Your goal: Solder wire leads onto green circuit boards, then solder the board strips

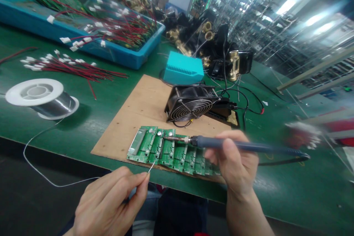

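My left hand (114, 199) pinches a thin solder wire (151, 167) between thumb and fingertips, its free end reaching up over the circuit boards. In my right hand (235, 158) is a soldering iron (210, 142), held like a pen, its tip pointing left at one of the boards. Several green circuit boards (177, 151) lie overlapped in a row; the leftmost carries a display panel (138, 141). Whether the iron's tip touches a board I cannot tell. The wire trails left from my hand to a white solder spool (37, 94).
The boards lie on a brown sheet (121, 125) on the green table (91, 132). Behind them stand a black fan (190, 103) and a teal box (184, 68). Red-and-black wire leads (74, 68) lie at left, below a blue tray (132, 57). Brass-and-black parts (204, 37) are piled behind.
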`<state>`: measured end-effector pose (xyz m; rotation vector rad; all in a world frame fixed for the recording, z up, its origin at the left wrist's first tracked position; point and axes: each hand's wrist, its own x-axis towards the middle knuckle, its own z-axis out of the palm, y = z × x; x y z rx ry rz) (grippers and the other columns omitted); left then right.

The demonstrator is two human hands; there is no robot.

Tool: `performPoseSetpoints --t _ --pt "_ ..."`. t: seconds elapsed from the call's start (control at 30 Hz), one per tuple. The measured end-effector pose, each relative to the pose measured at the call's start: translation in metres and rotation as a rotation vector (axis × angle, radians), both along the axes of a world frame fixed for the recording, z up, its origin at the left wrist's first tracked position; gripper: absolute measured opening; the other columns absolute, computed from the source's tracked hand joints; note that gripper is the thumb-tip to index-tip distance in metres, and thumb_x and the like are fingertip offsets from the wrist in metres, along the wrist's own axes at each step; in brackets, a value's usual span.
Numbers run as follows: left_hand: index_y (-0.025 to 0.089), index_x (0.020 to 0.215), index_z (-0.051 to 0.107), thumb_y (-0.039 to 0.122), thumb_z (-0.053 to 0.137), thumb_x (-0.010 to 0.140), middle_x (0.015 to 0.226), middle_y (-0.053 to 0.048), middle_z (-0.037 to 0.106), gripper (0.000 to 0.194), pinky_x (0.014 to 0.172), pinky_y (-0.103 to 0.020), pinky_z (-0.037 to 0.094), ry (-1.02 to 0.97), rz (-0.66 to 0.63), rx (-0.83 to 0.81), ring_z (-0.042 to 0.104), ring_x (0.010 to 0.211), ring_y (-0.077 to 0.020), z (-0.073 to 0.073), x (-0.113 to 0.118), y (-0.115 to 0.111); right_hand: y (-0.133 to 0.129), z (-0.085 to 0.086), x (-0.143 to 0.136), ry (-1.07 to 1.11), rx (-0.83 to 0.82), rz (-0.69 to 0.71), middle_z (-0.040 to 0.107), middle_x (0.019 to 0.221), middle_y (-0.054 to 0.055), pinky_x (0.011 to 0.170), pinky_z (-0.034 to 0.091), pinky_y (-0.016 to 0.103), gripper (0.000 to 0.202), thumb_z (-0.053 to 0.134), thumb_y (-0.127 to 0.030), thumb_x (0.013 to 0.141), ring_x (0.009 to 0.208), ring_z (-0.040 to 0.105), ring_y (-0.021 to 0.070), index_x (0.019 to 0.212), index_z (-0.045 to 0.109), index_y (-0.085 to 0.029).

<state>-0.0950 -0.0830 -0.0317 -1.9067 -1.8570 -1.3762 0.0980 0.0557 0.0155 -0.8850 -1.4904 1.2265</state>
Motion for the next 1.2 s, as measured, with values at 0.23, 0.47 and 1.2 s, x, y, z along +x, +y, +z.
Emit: performPoseSetpoints --t 0.23,0.47,1.2 --pt "0.019 0.083 0.062 0.013 0.064 0.092 0.057 0.007 0.057 0.011 0.056 -0.021 0.043 0.014 0.018 0.011 0.055 0.049 -0.0059 -0.002 0.0 0.0 -0.004 0.001 -0.003 0.012 -0.021 -0.029 0.069 0.059 -0.002 0.044 0.045 0.015 0.018 0.067 -0.039 0.094 0.047 0.062 0.0093 0.091 0.065 -0.021" --pt "0.019 0.083 0.061 0.011 0.063 0.091 0.057 0.007 0.057 0.012 0.055 -0.021 0.042 -0.007 -0.008 0.014 0.054 0.049 -0.0064 0.0 0.001 -0.001 0.005 -0.005 0.006 0.039 0.041 0.048 0.07 0.059 -0.002 0.042 0.048 0.014 0.012 0.063 -0.034 0.096 0.045 0.063 0.0095 0.094 0.067 -0.023" --pt "0.019 0.081 0.059 0.01 0.064 0.09 0.057 0.007 0.057 0.013 0.056 -0.019 0.044 -0.022 -0.001 0.006 0.056 0.049 -0.006 -0.005 0.001 0.002 0.005 -0.006 0.004 0.012 0.024 0.089 0.07 0.059 -0.001 0.042 0.046 0.014 0.013 0.062 -0.034 0.097 0.045 0.061 0.0089 0.094 0.066 -0.022"
